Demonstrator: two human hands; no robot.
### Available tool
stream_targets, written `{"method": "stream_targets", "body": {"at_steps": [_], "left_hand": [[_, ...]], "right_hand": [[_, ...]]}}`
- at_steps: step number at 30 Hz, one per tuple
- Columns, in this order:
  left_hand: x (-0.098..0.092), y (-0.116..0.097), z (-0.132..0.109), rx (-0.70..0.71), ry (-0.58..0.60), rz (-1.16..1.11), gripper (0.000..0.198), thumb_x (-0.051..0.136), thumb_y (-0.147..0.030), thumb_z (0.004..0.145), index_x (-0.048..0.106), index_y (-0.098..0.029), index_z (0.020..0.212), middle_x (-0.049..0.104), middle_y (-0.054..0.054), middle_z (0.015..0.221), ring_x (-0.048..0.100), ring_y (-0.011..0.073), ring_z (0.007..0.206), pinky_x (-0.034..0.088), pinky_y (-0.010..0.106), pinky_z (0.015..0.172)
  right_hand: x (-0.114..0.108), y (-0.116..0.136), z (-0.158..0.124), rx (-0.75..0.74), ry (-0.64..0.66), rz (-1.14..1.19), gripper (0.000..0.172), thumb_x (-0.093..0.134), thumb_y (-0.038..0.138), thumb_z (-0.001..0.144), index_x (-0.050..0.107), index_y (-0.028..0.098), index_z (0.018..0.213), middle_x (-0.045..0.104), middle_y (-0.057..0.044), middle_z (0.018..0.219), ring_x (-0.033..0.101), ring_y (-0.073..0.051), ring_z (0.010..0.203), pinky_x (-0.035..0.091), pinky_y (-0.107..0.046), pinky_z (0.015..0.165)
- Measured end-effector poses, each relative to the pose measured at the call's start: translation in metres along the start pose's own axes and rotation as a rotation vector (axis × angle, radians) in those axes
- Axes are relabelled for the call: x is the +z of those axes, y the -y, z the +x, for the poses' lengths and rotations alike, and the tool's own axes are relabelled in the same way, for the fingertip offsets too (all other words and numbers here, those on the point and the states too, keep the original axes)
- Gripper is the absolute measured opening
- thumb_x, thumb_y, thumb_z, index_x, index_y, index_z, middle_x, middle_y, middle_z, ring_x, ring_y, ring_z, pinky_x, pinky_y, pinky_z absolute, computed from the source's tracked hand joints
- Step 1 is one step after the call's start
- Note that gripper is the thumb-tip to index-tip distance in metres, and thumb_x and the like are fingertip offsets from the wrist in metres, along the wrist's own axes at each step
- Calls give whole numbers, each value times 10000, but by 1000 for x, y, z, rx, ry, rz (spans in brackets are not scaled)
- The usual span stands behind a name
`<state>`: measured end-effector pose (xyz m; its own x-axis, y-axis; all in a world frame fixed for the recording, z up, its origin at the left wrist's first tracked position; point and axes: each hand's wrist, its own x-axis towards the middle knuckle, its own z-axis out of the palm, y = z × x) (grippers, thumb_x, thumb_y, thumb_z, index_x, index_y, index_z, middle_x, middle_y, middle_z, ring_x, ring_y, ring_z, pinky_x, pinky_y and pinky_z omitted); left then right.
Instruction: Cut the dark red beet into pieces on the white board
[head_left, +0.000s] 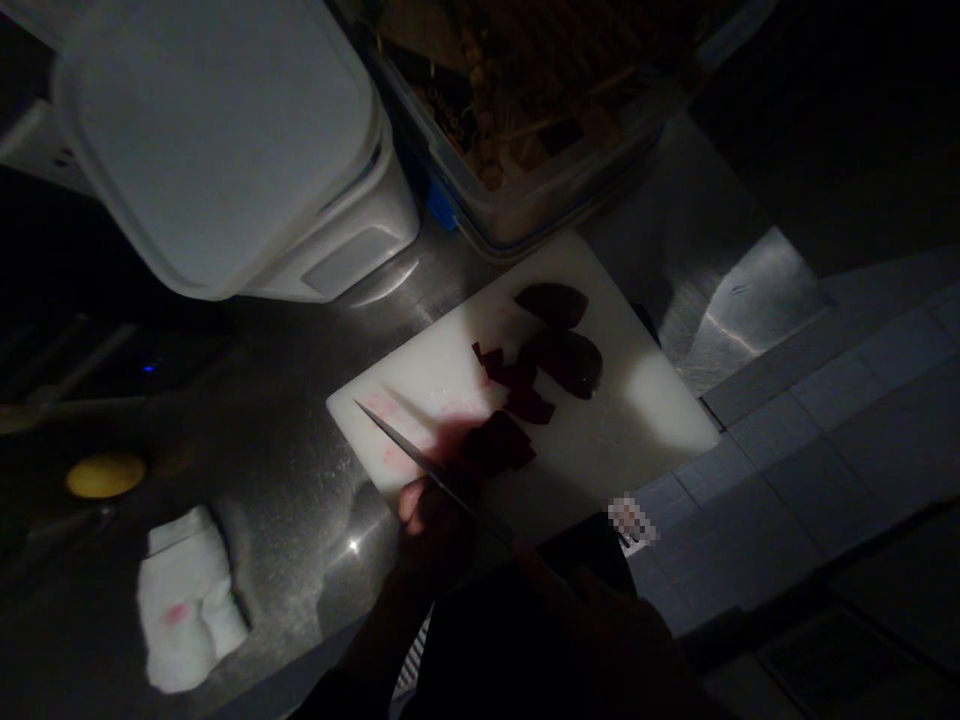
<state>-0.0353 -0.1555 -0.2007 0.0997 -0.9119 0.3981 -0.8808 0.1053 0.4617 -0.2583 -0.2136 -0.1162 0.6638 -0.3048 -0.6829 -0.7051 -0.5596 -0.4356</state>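
Note:
Dark red beetroot pieces (pixel 499 443) lie on a white cutting board (pixel 652 420) with pink juice stains. Two larger beetroot chunks (pixel 571 362) rest toward its far side, with cut bits between. A long kitchen knife (pixel 409 450) slants over the board's near edge, its tip toward the left corner. The handle end is in my right hand (pixel 562 592), closed around it in deep shadow. Close beside the blade, on its near side, my left hand (pixel 431 520) has its fingers curled. Whatever is under those fingers is hidden by darkness.
A large white lidded tub (pixel 225 130) stands at the upper left. Behind the board is a clear plastic container (pixel 510 210) with brownish contents. On the steel counter (pixel 300 560) lie a crumpled, pink-stained white cloth (pixel 184 610) and a yellow object (pixel 105 475). Tiled floor shows right.

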Motion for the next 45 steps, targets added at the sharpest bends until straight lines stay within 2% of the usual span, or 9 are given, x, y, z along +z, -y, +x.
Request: {"method": "stream_targets", "body": {"at_steps": [7,11,16,23,31,36,40,45], "left_hand": [[-2,-3,6,-18,4,-54,102,550,-157,848,639,-194,881,711,62,907,666,212,919,525,374,829],[-2,-3,5,-35,-12,-87,135,568,-150,838,640,-196,942,714,57,920,673,215,910,532,384,844],[-1,-3,6,-57,-6,-101,106,559,-162,846,649,-213,873,713,50,917,669,218,935,540,381,855],[-2,-5,13,-41,-34,-71,114,545,-169,865,651,-208,884,707,44,896,664,201,923,548,347,799],[-2,-7,14,-59,-44,-56,114,541,-201,876,655,-207,868,701,59,898,643,228,973,535,366,783],[-2,-6,14,-65,-62,-70,96,571,-149,824,636,-217,803,692,46,877,632,220,966,531,358,794],[-3,-5,15,-25,-49,-108,99,564,-147,832,631,-220,842,687,31,888,631,202,953,519,369,839],[-4,-6,19,-34,-56,-96,108,558,-147,829,636,-221,845,683,36,890,623,214,969,515,362,792]], "right_hand": [[-4,6,14,-8,-78,-6,1083,422,13,720,-290,378,1451,607,7,788,542,-109,482,97,-205,449],[-7,8,16,-33,-126,4,1038,409,21,736,-227,357,1486,597,5,787,526,-99,487,125,-198,452],[-3,6,12,-9,-112,-44,1062,413,11,705,-220,344,1490,591,14,757,524,-109,461,89,-214,447],[-10,8,17,-37,-136,8,968,419,38,757,-90,330,1527,611,-7,816,553,-110,515,155,-216,451],[9,1,20,3,-136,11,930,387,17,749,18,349,1535,586,9,789,445,-83,494,148,-223,453],[7,-2,18,8,-135,12,926,390,13,748,47,366,1533,566,26,749,379,-68,463,161,-212,450],[6,-1,18,10,-138,7,913,396,28,759,57,384,1528,589,15,802,387,-65,482,155,-212,456],[12,-2,19,11,-125,0,928,383,21,732,49,348,1533,567,21,755,369,-75,474,138,-215,456]]}}
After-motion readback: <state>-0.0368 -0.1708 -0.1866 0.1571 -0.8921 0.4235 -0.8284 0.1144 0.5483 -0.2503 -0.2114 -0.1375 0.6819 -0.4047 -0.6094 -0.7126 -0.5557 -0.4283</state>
